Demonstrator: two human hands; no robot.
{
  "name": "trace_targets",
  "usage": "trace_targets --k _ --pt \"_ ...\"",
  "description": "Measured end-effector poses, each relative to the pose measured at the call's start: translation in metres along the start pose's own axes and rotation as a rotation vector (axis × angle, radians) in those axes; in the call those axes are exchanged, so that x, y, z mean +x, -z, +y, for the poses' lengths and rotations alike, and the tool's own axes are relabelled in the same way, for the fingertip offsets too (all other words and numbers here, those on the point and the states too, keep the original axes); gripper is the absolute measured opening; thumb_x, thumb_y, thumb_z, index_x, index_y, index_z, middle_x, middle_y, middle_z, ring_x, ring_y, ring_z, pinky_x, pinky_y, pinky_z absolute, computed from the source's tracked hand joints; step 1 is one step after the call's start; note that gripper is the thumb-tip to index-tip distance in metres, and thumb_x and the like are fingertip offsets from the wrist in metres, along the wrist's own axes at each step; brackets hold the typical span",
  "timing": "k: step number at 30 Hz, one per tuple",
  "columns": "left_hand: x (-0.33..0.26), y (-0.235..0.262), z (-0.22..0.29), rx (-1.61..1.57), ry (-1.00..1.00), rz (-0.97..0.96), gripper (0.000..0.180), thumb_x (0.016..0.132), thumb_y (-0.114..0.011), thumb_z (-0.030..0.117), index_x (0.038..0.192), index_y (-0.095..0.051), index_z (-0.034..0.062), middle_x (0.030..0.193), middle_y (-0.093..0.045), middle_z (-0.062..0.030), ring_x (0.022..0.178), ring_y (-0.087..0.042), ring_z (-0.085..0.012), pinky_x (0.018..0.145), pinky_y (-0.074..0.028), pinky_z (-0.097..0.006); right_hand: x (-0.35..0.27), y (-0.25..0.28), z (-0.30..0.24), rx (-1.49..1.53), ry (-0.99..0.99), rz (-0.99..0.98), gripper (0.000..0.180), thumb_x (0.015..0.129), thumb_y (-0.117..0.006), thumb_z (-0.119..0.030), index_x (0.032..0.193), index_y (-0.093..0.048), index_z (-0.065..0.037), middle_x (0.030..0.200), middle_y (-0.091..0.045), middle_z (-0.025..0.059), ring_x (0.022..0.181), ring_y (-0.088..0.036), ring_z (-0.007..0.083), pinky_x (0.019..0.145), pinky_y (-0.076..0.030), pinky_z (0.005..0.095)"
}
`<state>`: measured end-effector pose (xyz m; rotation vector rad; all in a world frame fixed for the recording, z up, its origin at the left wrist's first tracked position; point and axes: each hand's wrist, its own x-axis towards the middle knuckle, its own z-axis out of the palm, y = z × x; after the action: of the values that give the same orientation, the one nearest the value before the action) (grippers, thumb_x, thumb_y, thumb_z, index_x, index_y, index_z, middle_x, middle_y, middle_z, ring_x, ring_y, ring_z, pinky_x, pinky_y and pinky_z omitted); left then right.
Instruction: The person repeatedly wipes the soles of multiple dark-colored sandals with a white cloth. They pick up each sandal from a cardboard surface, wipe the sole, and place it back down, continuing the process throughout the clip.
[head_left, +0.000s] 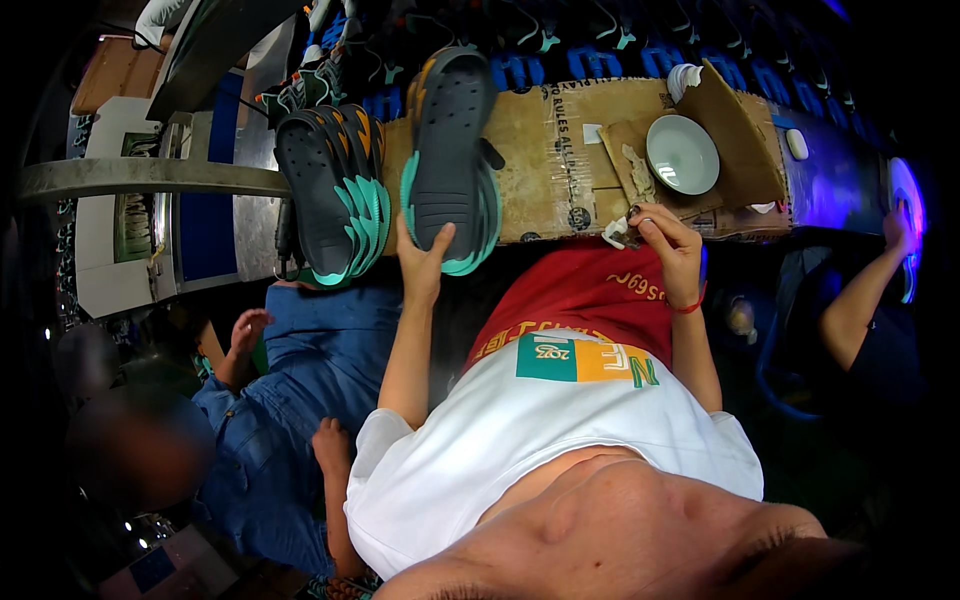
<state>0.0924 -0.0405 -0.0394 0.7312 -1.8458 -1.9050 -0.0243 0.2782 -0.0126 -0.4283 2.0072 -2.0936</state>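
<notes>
two hands work at the cardboard-covered worktop [560, 150]: left hand [425, 262] fingers clamped on a light, flexible grey-and-teal clog [447, 150] heel at the near edge; right hand [668, 245] fingers pinched on a small scrap [618, 235].

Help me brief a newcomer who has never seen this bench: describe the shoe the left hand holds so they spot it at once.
Find the long cardboard sheet across the workbench. At its left end, the left hand props up a dark grey clog with teal sole edges, its sole facing the camera. Unlike the stack of clogs to its left, it stands alone and is the only one gripped.
</notes>
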Motion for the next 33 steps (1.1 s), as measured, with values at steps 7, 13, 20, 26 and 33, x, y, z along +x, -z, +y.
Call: trace_targets --k 7,13,20,26,33 --pt "0.018 -0.044 0.001 -0.095 0.017 -0.220 0.063 0.081 -0.071 0.006 0.134 -0.038 -0.0027 0.124 -0.053 -0.0143 0.112 -0.054 -0.0213 0.097 -0.043 -0.032 0.000 -0.003 -0.001 -0.038 0.048 -0.004 0.011 0.087 -0.062 -0.003 0.092 -0.069 0.004 0.101 -0.064 0.0085 0.091 -0.058 0.0126 0.078 -0.045 0.0219" --pt "0.013 -0.106 -0.016 -0.268 0.069 -0.213 0.067 0.083 -0.069 0.007 0.137 -0.030 -0.0023 0.126 -0.050 -0.0144 0.112 -0.052 -0.0214 0.096 -0.044 -0.032 -0.004 0.000 0.004 0.019 -0.020 0.016 0.010 0.087 -0.062 -0.002 0.091 -0.069 0.005 0.100 -0.064 0.0080 0.090 -0.058 0.0119 0.077 -0.045 0.0216" --pt "0.002 -0.142 0.000 -0.196 0.053 -0.188 0.074 0.082 -0.070 0.010 0.141 -0.026 -0.0008 0.128 -0.048 -0.0151 0.117 -0.049 -0.0225 0.099 -0.040 -0.033 0.000 0.002 0.007 -0.041 0.004 0.023 0.013 0.088 -0.062 -0.005 0.092 -0.069 0.005 0.103 -0.065 0.0095 0.093 -0.058 0.0131 0.079 -0.045 0.0226" --pt "-0.006 -0.095 -0.011 0.204 -0.262 -0.210 0.089 0.079 -0.074 0.019 0.144 -0.017 -0.0020 0.146 -0.024 -0.0219 0.135 -0.026 -0.0330 0.111 -0.021 -0.042 -0.002 0.003 0.011 -0.047 -0.002 0.020 0.012 0.088 -0.061 -0.004 0.092 -0.069 0.005 0.106 -0.065 0.0098 0.096 -0.059 0.0137 0.081 -0.044 0.0232" --pt "-0.007 0.039 -0.004 0.725 -0.604 0.750 0.071 0.089 -0.062 0.014 0.139 -0.018 -0.0077 0.143 -0.021 -0.0252 0.132 -0.023 -0.0365 0.111 -0.016 -0.046 -0.005 0.007 0.015 -0.066 -0.020 0.037 0.013 0.089 -0.061 -0.005 0.093 -0.068 0.004 0.105 -0.065 0.0088 0.093 -0.058 0.0132 0.080 -0.045 0.0230"
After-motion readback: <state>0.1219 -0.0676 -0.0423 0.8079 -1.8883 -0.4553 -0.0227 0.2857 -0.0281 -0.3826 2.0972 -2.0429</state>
